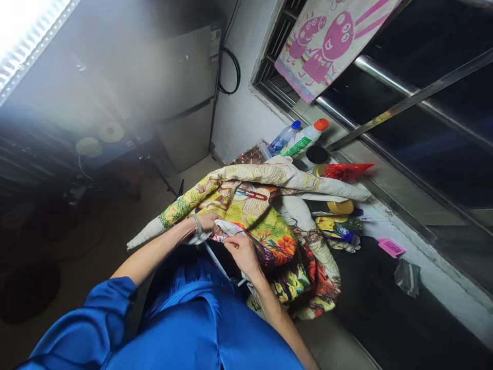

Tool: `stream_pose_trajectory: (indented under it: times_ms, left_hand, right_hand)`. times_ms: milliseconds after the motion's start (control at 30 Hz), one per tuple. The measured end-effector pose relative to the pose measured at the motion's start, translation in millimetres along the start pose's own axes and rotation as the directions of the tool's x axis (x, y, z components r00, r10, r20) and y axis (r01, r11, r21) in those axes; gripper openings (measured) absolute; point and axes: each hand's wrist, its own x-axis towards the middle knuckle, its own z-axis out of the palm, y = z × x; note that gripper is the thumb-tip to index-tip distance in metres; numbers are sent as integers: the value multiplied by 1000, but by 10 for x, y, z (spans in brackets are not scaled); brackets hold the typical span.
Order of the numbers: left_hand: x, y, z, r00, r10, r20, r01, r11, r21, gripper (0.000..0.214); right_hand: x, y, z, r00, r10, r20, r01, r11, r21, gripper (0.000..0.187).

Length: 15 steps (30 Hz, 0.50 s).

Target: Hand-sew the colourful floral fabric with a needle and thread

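A large embroidered cloth (265, 221) in yellow-green, with orange flowers, lies bunched in front of me, its pale edge rolled into a long tube. My left hand (208, 224), a bangle on its wrist, is closed on a fold of the cloth near its left side. Close beside it, my right hand (241, 252) pinches the same light, patterned edge between thumb and finger. Whether a needle or thread is in the fingers is too small to tell. Red-handled thread snips (254, 193) rest on the cloth just beyond my hands.
Behind the cloth stand a white bottle with an orange cap (304, 139), a blue-capped bottle (283, 137) and a red packet (346, 171). A pink card (391, 247) lies on the ledge at right. A grey refrigerator (185, 103) stands at back left, below a barred window's side wall.
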Motion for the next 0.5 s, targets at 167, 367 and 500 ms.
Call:
stream_pose_trajectory:
  times_ms: [167,367,500]
  left_hand:
    - [10,-1,-5,1000,-1,28,0,1000,2,22]
    - [6,-7,9,999,22,-45,-23,1000,-4,25]
    - [9,-14,9,999,11,-50,-11,1000,2,26]
  right_hand:
    - [6,5,6,1000,-3,4,2,1000,11,19]
    - [-3,14,63,999,44,-16,-43,999,23,19]
    - [-12,31,89,997,62,-37,-59,996,70,15]
